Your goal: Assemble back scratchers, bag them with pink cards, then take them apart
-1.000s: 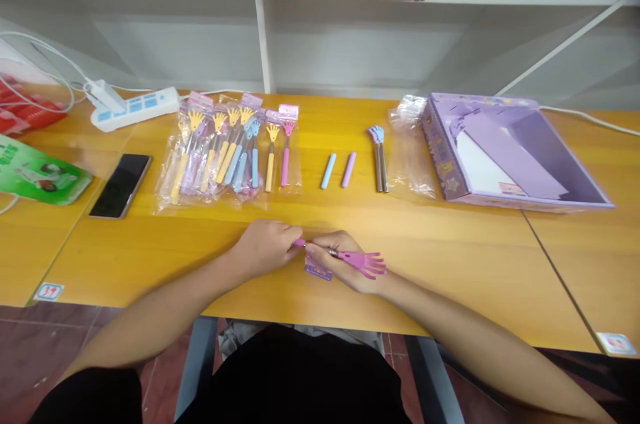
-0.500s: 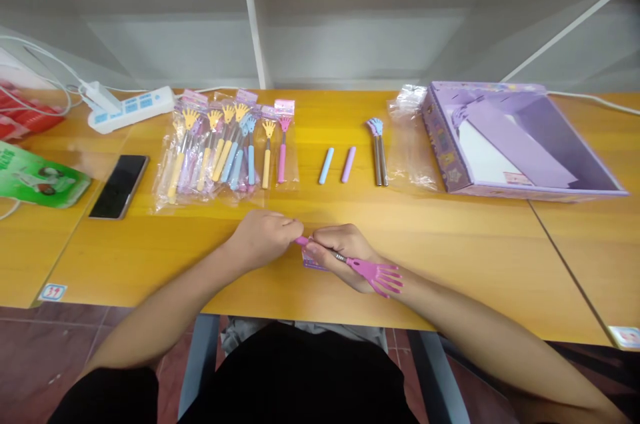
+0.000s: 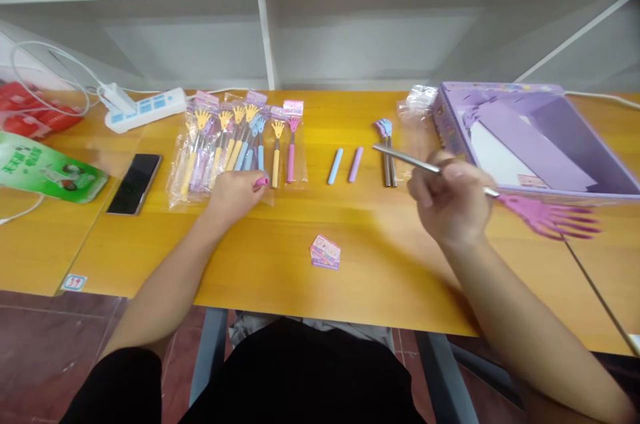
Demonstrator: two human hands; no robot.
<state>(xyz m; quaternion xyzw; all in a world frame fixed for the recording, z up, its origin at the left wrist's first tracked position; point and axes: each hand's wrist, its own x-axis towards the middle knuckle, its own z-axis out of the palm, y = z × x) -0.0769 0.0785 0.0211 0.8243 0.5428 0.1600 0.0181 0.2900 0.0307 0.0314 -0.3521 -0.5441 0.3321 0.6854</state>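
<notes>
My left hand [image 3: 235, 196] is closed around a short pink handle sleeve [image 3: 261, 183], whose end pokes out beside the bagged pieces. In my right hand [image 3: 453, 201], raised over the table at the right, is a back scratcher [image 3: 543, 212] with a pink hand-shaped head and a bare metal rod. A blue sleeve [image 3: 335, 166] and a purple sleeve [image 3: 355, 165] lie between my hands. Bare-rod back scratchers [image 3: 389, 161] with blue and purple heads lie just left of my right hand. Small printed cards [image 3: 325, 253] rest near the front edge.
Several bagged back scratchers [image 3: 233, 144] cover the table's left part. Left of them are a phone [image 3: 135, 184], a power strip [image 3: 147, 109] and a green pack [image 3: 55, 171]. A purple box [image 3: 545, 189] stands at the back right beside clear plastic bags [image 3: 417, 117].
The pink sleeve has come off the metal rod. My left hand has moved left and away with the sleeve; my right has carried the back scratcher right and away, uncovering the cards.
</notes>
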